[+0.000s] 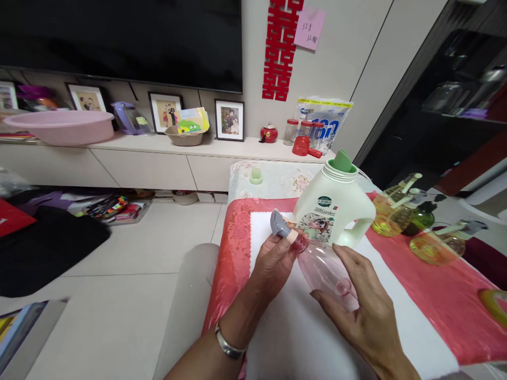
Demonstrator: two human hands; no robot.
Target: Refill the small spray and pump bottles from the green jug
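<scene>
A clear pink bottle (322, 266) with a grey spray head (279, 224) lies tilted between my hands above the white cloth. My left hand (273, 261) is closed on its neck, thumb and fingers around the pale collar below the head. Around the wider body, my right hand (366, 303) curves with thumb and fingers on opposite sides. Just behind stands a large pale green jug (312, 203) labelled SilkGarden, with a green piece (343, 160) in its mouth. Beyond it, a light green cap (256, 176) rests on the flowered cover.
Several clear spray bottles with yellow contents (388, 219) stand on the red table cover (420, 269) at right, beside a dark green bottle (420, 217). A roll of tape (495, 306) lies at the right edge. A red scoop (301, 146) and jars occupy the cabinet top behind.
</scene>
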